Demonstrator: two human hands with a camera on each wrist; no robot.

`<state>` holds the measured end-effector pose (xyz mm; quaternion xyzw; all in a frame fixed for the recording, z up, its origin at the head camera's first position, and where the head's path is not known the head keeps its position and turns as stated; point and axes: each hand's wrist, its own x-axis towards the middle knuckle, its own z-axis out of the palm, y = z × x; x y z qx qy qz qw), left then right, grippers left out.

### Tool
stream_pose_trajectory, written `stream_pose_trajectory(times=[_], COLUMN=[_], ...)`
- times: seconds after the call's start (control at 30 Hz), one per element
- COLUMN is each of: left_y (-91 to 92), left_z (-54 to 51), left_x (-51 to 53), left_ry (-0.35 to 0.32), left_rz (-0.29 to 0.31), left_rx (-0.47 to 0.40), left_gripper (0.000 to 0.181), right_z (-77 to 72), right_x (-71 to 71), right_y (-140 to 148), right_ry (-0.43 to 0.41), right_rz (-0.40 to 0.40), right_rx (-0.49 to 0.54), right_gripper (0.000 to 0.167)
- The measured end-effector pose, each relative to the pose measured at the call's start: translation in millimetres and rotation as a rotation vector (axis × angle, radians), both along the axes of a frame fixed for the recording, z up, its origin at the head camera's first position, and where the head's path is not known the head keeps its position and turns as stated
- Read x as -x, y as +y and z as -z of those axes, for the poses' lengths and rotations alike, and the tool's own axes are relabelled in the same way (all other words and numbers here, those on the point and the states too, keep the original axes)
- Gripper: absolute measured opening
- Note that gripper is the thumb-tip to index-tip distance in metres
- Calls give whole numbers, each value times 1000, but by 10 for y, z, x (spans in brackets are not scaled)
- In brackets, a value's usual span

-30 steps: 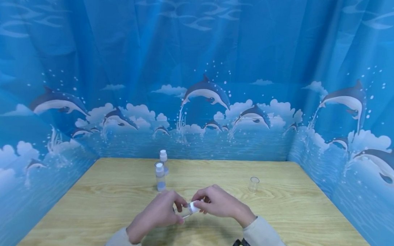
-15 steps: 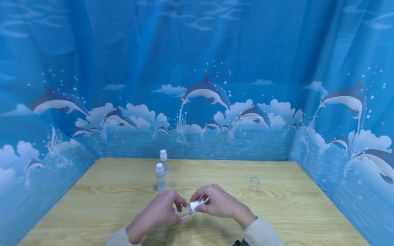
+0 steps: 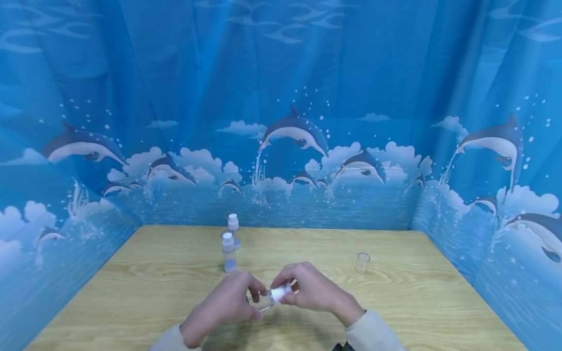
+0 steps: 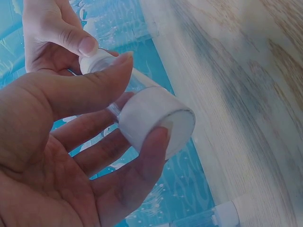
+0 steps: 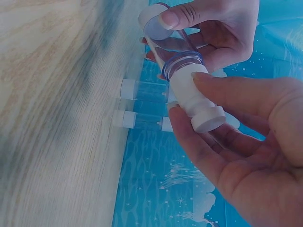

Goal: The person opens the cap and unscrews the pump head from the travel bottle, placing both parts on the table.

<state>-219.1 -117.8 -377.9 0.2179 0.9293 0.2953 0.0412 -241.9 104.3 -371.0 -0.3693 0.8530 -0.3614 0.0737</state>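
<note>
Both hands hold one clear bottle between them, tilted above the table. My left hand (image 3: 231, 300) grips its transparent body; in the left wrist view the thumb lies along the side and a fingertip presses the white base (image 4: 154, 118). With thumb and fingers, my right hand (image 3: 311, 290) pinches the white pump collar (image 5: 187, 85) at the other end. The white pump head (image 5: 208, 119) sticks out past the right fingertips. In the right wrist view the collar sits against the clear ringed neck (image 5: 183, 63).
Two similar bottles, one in front (image 3: 229, 256) and one behind (image 3: 233, 223), stand upright at the back left of the wooden table (image 3: 176, 249). A clear cap (image 3: 362, 263) stands at the right. A dolphin-print curtain (image 3: 284, 93) surrounds the table.
My right fingers have shifted slightly on the white collar, and more of the pump end shows than a second ago. My left hand keeps its hold on the body.
</note>
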Motion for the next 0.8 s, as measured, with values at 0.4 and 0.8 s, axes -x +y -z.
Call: stream_pose_trajectory(times=[0.4,0.8], left_y=[-6,-6], left_z=[7,8], left_x=[0,21], left_ry=[13,-1], left_rz=[3,-1], left_rx=[5,9], left_gripper=[39,39], right_z=[-2,9], right_x=[-12,1], right_y=[-6,-18], right_ry=[7,-30], right_rz=[-5,-19], right_rx=[1,-3], right_gripper=[26,21])
